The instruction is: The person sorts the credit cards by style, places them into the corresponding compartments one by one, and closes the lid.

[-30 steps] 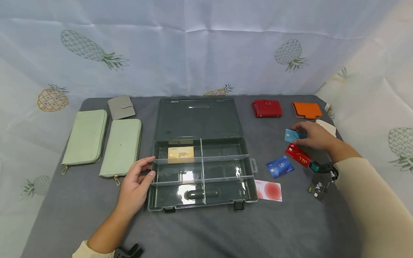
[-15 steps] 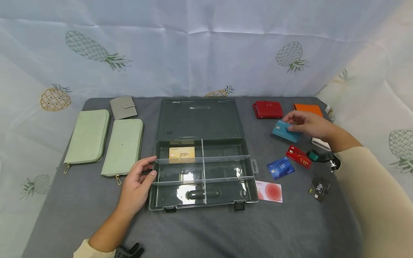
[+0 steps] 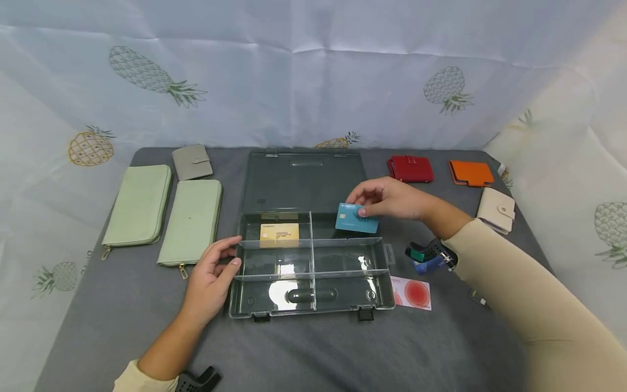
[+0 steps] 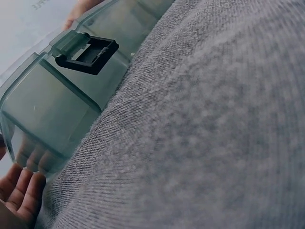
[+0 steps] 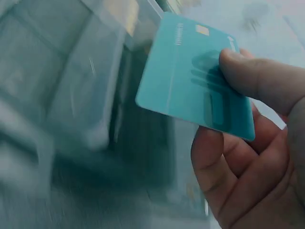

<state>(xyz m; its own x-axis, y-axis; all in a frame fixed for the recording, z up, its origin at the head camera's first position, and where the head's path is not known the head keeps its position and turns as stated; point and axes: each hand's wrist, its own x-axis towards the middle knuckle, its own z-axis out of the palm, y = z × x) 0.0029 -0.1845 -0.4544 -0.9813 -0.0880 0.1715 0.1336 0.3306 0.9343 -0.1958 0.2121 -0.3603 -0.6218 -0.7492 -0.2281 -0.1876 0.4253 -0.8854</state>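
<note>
My right hand (image 3: 392,198) pinches a teal bank card (image 3: 356,218) between thumb and fingers, above the back right compartment of a dark see-through compartment box (image 3: 338,313). In the right wrist view the card (image 5: 186,76) has its chip side showing, with the thumb on its face and fingers beneath. A gold card (image 3: 279,233) lies in the box's back left compartment. My left hand (image 3: 210,277) touches the box's left wall with its fingertips and thumb, holding nothing up. In the left wrist view its fingers (image 4: 26,191) rest against the box wall.
Left stand two pale green zip wallets (image 3: 137,207) and a grey wallet (image 3: 192,161). Right lie red (image 3: 411,169), orange (image 3: 472,172) and cream (image 3: 496,209) wallets. A pink-and-white card (image 3: 412,294) lies beside the box; blue and black cards are partly hidden by the right arm.
My right hand has lifted the teal card off the cloth and carried it left, over the box. The left hand stays at the box's left wall.
</note>
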